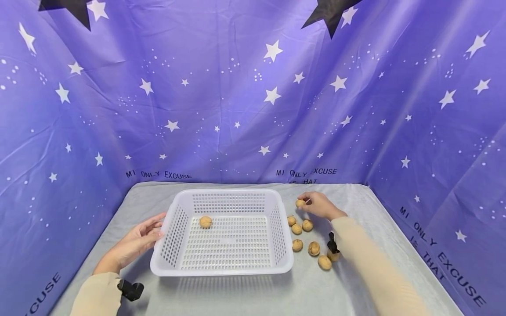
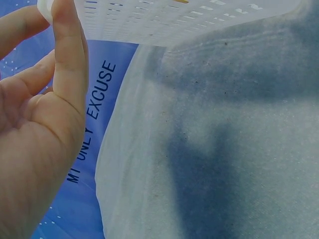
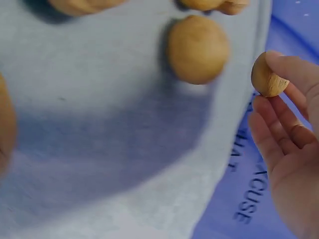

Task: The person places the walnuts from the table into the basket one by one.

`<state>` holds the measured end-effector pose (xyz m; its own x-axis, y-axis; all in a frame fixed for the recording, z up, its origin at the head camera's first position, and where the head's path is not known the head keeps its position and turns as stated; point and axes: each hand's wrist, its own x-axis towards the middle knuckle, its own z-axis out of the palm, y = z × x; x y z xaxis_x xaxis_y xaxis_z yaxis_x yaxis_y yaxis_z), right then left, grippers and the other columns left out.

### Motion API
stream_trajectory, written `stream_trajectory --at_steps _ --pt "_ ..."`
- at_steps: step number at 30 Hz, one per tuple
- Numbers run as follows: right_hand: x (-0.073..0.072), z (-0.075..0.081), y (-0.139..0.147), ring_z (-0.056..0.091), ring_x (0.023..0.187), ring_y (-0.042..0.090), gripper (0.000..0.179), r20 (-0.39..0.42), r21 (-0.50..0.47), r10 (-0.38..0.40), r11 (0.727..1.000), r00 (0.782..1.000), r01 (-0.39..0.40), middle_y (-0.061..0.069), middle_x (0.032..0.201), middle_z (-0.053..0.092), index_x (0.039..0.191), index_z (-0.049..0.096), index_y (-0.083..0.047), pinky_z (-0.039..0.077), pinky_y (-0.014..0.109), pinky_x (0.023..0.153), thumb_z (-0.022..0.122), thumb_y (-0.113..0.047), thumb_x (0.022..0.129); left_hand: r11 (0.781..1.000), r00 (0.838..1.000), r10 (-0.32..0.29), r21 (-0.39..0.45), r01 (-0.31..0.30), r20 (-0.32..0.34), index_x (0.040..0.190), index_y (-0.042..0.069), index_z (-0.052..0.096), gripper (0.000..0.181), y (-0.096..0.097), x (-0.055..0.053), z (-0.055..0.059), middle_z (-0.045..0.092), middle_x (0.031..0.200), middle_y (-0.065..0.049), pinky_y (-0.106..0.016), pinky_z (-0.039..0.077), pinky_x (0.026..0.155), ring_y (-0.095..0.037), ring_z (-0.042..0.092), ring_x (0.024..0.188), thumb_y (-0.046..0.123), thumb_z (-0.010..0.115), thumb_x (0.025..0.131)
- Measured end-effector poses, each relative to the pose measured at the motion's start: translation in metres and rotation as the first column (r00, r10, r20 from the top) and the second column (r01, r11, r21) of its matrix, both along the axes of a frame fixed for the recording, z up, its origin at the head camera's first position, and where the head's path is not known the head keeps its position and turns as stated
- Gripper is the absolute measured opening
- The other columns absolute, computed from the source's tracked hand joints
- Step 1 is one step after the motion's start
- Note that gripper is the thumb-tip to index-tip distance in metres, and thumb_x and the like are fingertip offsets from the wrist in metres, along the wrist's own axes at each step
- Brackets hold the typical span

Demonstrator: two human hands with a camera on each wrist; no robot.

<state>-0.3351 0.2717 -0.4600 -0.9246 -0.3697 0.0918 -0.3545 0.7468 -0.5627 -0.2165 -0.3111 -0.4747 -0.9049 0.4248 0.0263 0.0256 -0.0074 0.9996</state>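
A white plastic basket (image 1: 221,273) with slotted walls stands at the middle of the table, one walnut (image 1: 205,222) on its floor near the left side. My left hand (image 1: 132,243) holds the basket's left rim; in the left wrist view thumb and finger pinch the rim (image 2: 45,9). Past the basket's right side, my right hand (image 1: 319,205) pinches a walnut (image 3: 268,75) between thumb and fingers, raised off the cloth. Several more walnuts (image 1: 307,225) lie between the basket and the right forearm, one partly hidden by the wrist camera.
Grey cloth (image 1: 221,300) covers the table. Purple star-printed curtains (image 1: 237,96) hang close at the back and both sides. One walnut (image 1: 314,249) among the loose ones shows a dark hollow. Black wrist cameras (image 1: 131,290) are strapped on both sleeves.
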Motion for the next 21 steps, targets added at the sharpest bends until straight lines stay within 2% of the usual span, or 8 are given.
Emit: stream_trajectory --at_steps 11,17,21 --pt "0.005 0.048 -0.016 0.064 0.099 0.029 0.035 -0.124 0.027 0.082 0.996 0.989 -0.079 0.015 0.113 0.064 0.121 0.069 0.001 0.056 0.042 0.082 0.075 -0.013 0.090 1.000 1.000 -0.004 0.017 0.004 -0.002 0.155 -0.011 0.008 0.068 -0.001 -0.001 -0.002 0.056 0.132 -0.006 -0.032 0.054 0.093 -0.014 0.062 0.113 -0.004 0.051 0.102" --pt "0.008 0.065 -0.035 0.062 0.101 0.025 0.035 -0.108 0.038 0.114 0.993 0.988 -0.110 0.009 0.116 0.064 0.123 0.069 -0.005 0.055 0.041 0.084 0.075 -0.015 0.091 1.000 1.000 -0.008 0.018 0.008 -0.004 0.155 -0.011 0.008 0.068 -0.001 -0.001 -0.001 0.056 0.133 -0.008 -0.032 0.054 0.093 -0.014 0.062 0.114 -0.004 0.050 0.102" --pt "0.008 0.076 -0.055 0.062 0.101 0.023 0.035 -0.134 0.070 0.178 0.983 0.975 -0.169 0.007 0.114 0.064 0.123 0.069 -0.004 0.054 0.041 0.088 0.075 -0.015 0.091 1.000 1.000 -0.010 0.006 0.010 -0.005 0.155 -0.010 0.009 0.067 -0.001 -0.001 0.000 0.055 0.134 -0.010 -0.032 0.054 0.092 -0.015 0.062 0.113 -0.003 0.049 0.103"
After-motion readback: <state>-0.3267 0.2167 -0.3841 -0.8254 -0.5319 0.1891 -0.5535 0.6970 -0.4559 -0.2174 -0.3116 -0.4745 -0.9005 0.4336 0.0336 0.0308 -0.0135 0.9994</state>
